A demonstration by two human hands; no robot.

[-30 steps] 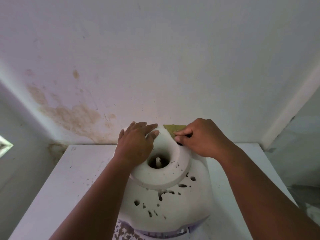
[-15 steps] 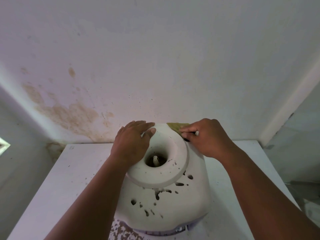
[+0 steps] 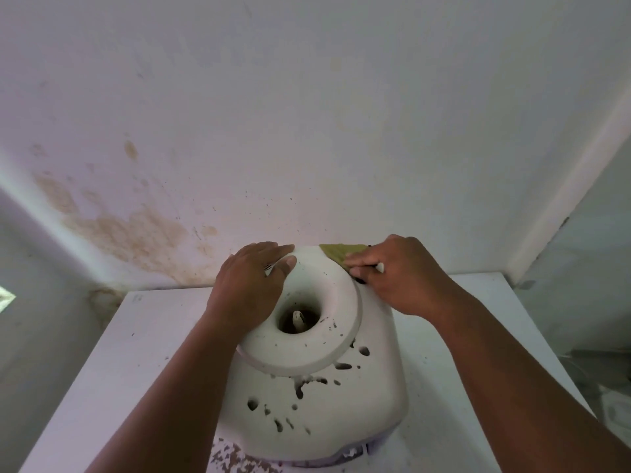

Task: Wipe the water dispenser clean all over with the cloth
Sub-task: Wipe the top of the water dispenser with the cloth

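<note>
A white water dispenser (image 3: 317, 407) stands on a white table, seen from above, its top dotted with dark chips and spots. Its round bottle collar (image 3: 327, 339) has a spike in the central hole. My left hand (image 3: 251, 285) lies flat on the collar's left rim, fingers together. At the collar's far right rim my right hand (image 3: 396, 274) presses an olive-green cloth (image 3: 338, 252); only a corner of the cloth shows past my fingers.
The white table (image 3: 136, 353) is speckled with dirt and butts against a white wall with brown damp stains (image 3: 126, 230) at the left. A wall corner and a grey floor (image 3: 580, 302) lie to the right.
My right hand has slid the cloth rightward along the collar's far rim. My left hand stays on the left rim, its fingers drawn closer together. The view has shifted slightly.
</note>
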